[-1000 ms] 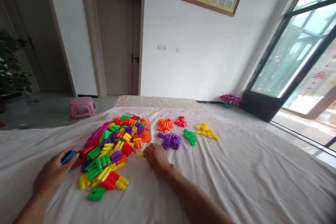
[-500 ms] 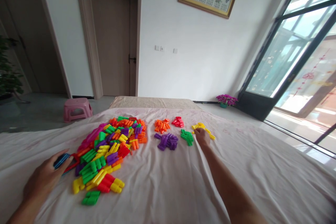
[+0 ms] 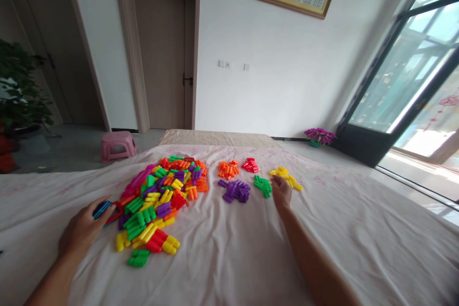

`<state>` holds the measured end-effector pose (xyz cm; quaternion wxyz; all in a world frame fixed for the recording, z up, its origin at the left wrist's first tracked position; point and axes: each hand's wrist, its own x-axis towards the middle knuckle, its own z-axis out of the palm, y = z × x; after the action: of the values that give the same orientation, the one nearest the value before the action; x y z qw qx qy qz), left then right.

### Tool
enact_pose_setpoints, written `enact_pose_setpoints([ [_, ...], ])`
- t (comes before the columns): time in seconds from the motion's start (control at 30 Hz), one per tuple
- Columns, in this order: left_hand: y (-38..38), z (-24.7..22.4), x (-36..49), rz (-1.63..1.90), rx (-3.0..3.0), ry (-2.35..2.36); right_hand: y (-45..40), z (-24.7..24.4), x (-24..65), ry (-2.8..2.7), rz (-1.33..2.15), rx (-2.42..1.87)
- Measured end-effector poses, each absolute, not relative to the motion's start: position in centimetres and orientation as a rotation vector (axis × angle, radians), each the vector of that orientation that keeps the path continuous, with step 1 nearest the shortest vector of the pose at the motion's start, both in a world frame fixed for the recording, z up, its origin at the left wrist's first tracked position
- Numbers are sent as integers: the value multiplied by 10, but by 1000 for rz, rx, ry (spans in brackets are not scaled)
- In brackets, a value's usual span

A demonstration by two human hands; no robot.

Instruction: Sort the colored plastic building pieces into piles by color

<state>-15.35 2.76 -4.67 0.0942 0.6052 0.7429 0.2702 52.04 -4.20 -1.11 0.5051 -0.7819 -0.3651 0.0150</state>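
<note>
Five single-coloured piles (image 3: 237, 191) lie before us; our left hand (image 3: 82, 227) holds a blue-striped object (image 3: 102, 210); our right hand (image 3: 281, 192), fingers narrow, is at the yellow pile (image 3: 281, 171), its grasp unclear.

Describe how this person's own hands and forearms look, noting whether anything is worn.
The left hand and right hand are ungloved. Both forearms are bare, with no sleeve, watch or bracelet in view. Whether rings are worn is unclear.
</note>
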Motion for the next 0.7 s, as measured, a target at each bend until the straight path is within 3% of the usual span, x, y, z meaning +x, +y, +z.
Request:
enact_pose_setpoints([
  [0.37,11,-22,-133,869,1685,2185,-74,7,301,-1795,497,-1490],
  [0.7,11,-26,-134,898,1701,2184,-112,20,206,-2355,430,-1487],
])
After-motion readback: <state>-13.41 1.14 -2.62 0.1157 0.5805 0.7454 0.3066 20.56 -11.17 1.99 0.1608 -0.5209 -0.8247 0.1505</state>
